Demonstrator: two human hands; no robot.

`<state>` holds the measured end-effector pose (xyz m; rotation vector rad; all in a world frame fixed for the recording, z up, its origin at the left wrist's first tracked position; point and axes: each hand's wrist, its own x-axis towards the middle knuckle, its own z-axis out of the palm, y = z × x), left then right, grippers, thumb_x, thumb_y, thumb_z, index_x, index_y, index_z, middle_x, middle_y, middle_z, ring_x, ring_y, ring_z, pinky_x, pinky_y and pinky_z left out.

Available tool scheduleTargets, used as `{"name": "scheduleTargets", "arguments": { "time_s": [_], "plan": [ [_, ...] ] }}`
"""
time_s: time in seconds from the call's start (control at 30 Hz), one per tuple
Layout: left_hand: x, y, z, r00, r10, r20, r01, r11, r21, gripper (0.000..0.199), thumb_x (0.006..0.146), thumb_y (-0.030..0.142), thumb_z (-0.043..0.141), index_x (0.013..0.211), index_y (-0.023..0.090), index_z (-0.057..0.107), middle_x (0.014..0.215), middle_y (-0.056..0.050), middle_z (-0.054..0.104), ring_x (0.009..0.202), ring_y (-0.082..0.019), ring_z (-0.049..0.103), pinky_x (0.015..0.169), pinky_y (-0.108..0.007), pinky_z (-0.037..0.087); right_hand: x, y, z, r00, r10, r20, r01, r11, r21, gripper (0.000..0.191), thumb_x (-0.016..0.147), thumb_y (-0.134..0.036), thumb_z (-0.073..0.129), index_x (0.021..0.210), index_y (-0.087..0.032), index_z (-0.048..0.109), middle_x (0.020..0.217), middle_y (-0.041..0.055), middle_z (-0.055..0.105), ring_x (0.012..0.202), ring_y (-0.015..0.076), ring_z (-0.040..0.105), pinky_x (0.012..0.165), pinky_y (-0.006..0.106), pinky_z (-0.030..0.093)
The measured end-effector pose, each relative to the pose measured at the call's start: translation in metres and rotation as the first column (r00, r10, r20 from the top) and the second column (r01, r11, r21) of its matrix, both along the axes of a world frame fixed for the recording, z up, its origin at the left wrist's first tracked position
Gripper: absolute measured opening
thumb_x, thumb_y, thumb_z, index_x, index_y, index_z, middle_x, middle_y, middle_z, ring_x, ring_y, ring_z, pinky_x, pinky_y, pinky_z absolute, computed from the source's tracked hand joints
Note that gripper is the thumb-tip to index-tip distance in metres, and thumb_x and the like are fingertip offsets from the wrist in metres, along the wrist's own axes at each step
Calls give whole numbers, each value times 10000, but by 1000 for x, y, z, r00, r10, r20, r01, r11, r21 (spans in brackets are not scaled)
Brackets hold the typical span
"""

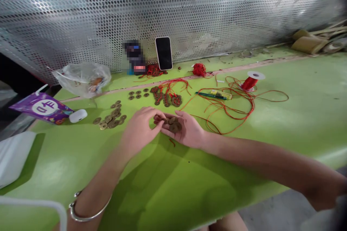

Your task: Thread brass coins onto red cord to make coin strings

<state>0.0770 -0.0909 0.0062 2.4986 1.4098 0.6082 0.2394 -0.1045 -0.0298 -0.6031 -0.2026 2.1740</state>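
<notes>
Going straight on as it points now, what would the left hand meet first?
The left hand would probably meet the coins cupped in the right hand; its fingertips look almost on them, though depth is hard to judge.

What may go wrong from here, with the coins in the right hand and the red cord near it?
The holed coins rest loose in the upturned right hand, so some might slip out if it tilts. The red cord lies in open loops beside the right forearm, which might catch and drag them. The coin heap near the left hand is loose and could scatter if bumped.
</notes>
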Motion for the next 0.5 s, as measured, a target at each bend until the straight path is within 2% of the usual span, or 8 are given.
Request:
{"name": "scheduleTargets", "arguments": {
  "time_s": [0.27, 0.37, 0.5],
  "plan": [
    [3, -4, 5, 957, 98, 272, -53, 984, -168, 101, 795, 251, 587, 831, 211, 672, 841, 7, 705, 797, -178, 638, 765, -305, 505, -3, -2, 2, 998, 29, 51, -28, 1000, -13, 337, 928, -210, 302, 1032, -58, 585, 855, 118, 677, 791, 154, 669, 869, 291, 533],
    [7, -8, 6, 963, 87, 256, -47, 986, -158, 96, 792, 239, 588, 834, 215, 671, 852, 11, 706, 796, -170, 637, 765, -296, 505, -3, -2, 0, 997, 59, 48, -60, 998, 25, 396, 955, -272, 269, 1027, -60, 595, 865, 119, 679, 767, 146, 665, 852, 272, 538],
    [11, -10, 3, 992, 20, 124, -9, 996, -88, 116, 814, 208, 555, 865, 210, 659, 899, -10, 705, 825, -179, 628, 756, -309, 500, -4, -1, 2, 994, 91, 59, -95, 993, 65, 443, 979, -285, 215, 1022, -71, 600, 867, 118, 681, 723, 133, 654, 846, 257, 537]
  ]
}}
